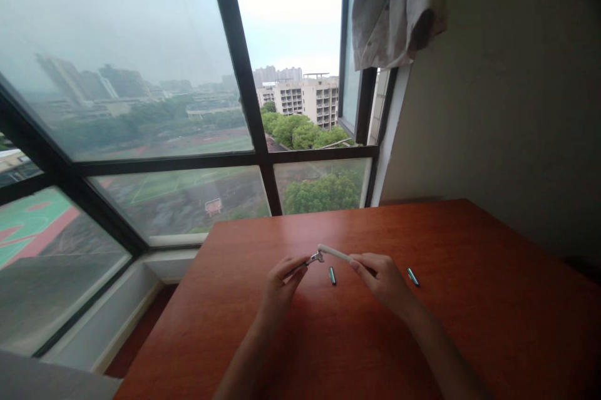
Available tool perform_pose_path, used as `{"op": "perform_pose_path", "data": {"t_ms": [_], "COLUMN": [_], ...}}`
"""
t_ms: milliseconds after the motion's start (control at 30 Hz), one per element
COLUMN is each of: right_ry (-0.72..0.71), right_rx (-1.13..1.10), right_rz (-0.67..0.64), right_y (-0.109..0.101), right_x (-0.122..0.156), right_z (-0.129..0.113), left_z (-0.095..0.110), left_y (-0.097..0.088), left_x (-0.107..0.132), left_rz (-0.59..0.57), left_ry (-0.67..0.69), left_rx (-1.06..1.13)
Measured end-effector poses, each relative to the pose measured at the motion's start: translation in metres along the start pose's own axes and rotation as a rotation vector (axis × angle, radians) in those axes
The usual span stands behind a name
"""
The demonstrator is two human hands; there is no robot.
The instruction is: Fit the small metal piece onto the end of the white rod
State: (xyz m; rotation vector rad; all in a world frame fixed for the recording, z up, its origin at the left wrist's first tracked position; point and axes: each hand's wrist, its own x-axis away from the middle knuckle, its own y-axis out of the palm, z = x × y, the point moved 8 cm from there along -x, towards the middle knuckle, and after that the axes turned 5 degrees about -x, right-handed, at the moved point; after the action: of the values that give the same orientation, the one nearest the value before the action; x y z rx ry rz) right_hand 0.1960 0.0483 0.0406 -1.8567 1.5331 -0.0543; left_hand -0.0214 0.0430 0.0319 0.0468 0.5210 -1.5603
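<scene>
Above the wooden table (263, 318), my left hand (283, 281) pinches a razor handle (313, 258) with a dark grip and a silver metal head pointing right. My right hand (381, 276) is closed on a slim white stick that looks like a toothbrush (335, 253). Its far tip is at the razor handle's silver head; whether they touch is hard to tell. A small teal and black razor cartridge (332, 275) lies on the table between my hands. Another razor cartridge (412, 276) lies to the right of my right hand.
Behind the table's far edge stands a dark-framed window (267, 162), with one pane swung open. A pale cloth (399, 9) hangs at its upper right. A plain wall (498, 106) borders the table on the right, and a low white ledge (107, 318) runs along the left.
</scene>
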Motion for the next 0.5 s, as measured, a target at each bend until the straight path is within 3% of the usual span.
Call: {"op": "perform_pose_path", "data": {"t_ms": [500], "right_ry": [-0.01], "right_rx": [-0.008], "right_rz": [-0.015], "right_y": [0.0016], "right_x": [0.0], "right_z": [-0.0008], "left_z": [-0.0052], "left_y": [-0.0033], "left_x": [0.0005], "left_rz": [0.026], "left_ry": [-0.022], "left_rx": [0.047]}}
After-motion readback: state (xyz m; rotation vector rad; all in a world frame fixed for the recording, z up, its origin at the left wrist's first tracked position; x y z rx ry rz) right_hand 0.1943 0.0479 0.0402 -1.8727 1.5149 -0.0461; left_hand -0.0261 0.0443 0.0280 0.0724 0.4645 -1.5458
